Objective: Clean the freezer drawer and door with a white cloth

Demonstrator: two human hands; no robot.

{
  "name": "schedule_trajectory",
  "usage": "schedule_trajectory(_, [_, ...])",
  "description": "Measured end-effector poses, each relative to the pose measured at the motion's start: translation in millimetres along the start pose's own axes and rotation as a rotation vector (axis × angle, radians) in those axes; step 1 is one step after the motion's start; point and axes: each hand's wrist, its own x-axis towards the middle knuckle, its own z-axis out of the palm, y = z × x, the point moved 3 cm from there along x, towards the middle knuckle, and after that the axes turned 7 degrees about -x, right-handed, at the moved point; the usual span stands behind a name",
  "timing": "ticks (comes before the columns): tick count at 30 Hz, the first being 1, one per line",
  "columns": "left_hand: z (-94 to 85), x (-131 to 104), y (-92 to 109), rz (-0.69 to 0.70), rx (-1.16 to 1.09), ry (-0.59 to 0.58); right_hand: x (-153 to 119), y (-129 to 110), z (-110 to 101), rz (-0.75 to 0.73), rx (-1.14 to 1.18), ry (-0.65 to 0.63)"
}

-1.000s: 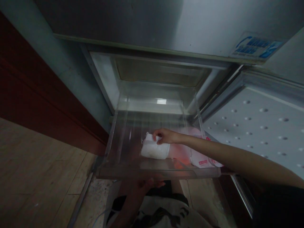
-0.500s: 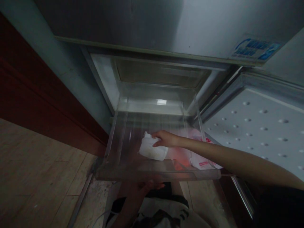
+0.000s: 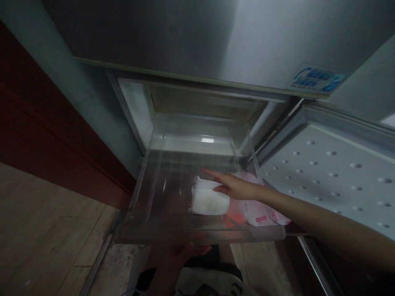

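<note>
A clear plastic freezer drawer (image 3: pixel 197 234) is pulled out in front of me. In it lies a white, flat, pouch-like bundle (image 3: pixel 208 203) with crumpled ends at its left side. My right hand (image 3: pixel 234 186) is over the bundle's upper right corner, index finger stretched out and the fingers apart, not gripping it. To the right of the bundle is a pink and white plastic bag (image 3: pixel 256 211) with a reddish part beside it. My left hand (image 3: pixel 188 250) is low, just below the drawer's front edge, fingers loosely stretched and partly in shadow, holding nothing I can see.
The fridge's upper door (image 3: pixel 197 45) overhangs the drawer. On the right, the opened freezer door (image 3: pixel 327 164) with its dimpled inner panel stands close to my right arm. A dark red wooden panel (image 3: pixel 61 135) and a wall border the left side. Tiled floor (image 3: pixel 55 222) lies below.
My right hand has let go of the white bundle and its fingers have straightened. The bundle now lies further right, nearer the pink and white bag. My left hand stays below the drawer front.
</note>
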Motion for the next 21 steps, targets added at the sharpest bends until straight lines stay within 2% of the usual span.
schedule_trajectory(3, [0.1, -1, 1, 0.013, 0.013, 0.026, -19, -6, -8, 0.000, 0.048, -0.154])
schedule_trajectory(7, [-2.0, 1, -4, 0.001, -0.009, 0.071, -45, -15, -19, 0.038, 0.074, -0.264])
schedule_trajectory(11, [-4.2, 4, -14, 0.011, -0.062, 0.118, -63, -22, -18, 0.085, 0.075, -0.418])
schedule_trajectory(13, [-3.6, 5, -16, 0.031, -0.037, 0.127, -67, -24, -16, 0.104, 0.077, -0.450])
schedule_trajectory(17, [0.5, 8, -16, 0.055, -0.068, 0.117, -69, -29, -13, 0.031, 0.113, -0.448])
schedule_trajectory(21, [2.2, 9, -15, 0.050, -0.091, 0.128, -68, -29, -24, 0.041, -0.042, -0.429])
